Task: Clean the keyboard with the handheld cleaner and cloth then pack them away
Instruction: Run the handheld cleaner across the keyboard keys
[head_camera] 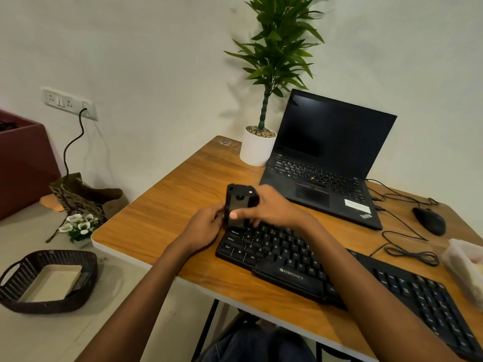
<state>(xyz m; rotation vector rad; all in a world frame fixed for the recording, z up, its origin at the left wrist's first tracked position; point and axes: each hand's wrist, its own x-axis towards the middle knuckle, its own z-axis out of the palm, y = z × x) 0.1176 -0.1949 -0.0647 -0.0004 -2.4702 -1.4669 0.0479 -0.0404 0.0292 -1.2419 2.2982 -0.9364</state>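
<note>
While my left hand and right hand clamp fingers round the upright handheld cleaner, the keyboard stretches rightward just beneath.

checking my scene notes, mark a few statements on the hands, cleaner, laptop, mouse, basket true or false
1. The left hand and right hand both hold the handheld cleaner at the keyboard's left end. True.
2. The laptop lid is shut. False: the laptop is open.
3. The mouse lies on the desk, right of the laptop. True.
4. The wicker basket sits on the desk. False: the wicker basket is on the floor, left of the desk.
</note>
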